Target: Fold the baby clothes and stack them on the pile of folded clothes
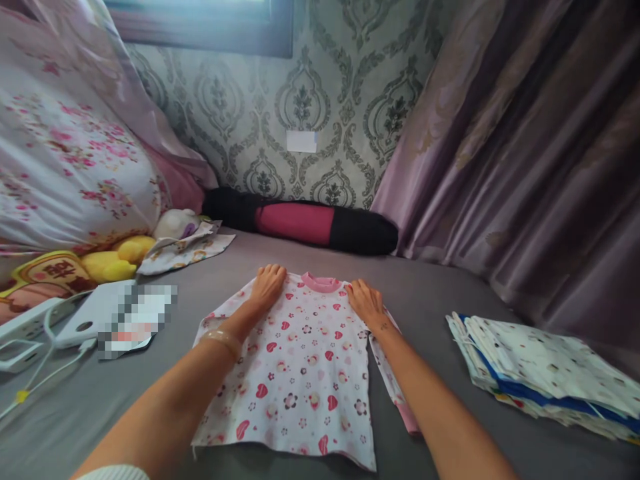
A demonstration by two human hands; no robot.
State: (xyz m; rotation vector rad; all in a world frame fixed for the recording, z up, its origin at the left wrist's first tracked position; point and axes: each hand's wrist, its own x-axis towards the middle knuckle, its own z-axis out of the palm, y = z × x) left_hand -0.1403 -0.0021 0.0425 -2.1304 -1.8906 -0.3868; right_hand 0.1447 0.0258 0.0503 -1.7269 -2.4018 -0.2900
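Note:
A child's long-sleeved shirt (305,373), white with red hearts and small flowers, lies spread face up on the grey bed sheet. Its pink collar (321,283) points away from me. My left hand (269,285) is at the left shoulder seam, fingers together and curled on the fabric. At the opposite shoulder my right hand (366,303) grips the cloth in the same way. The right sleeve, with its pink cuff (407,417), runs down beside the body and partly under my right forearm. My left forearm covers much of the other sleeve.
On the right lies a stack of folded clothes (555,367). To the left are a power strip (35,320), white cables, a white box-shaped device (97,313), a blurred-out phone-like item (140,317) and yellow plush toys (117,259). A black and red bolster (300,223) lies along the wall.

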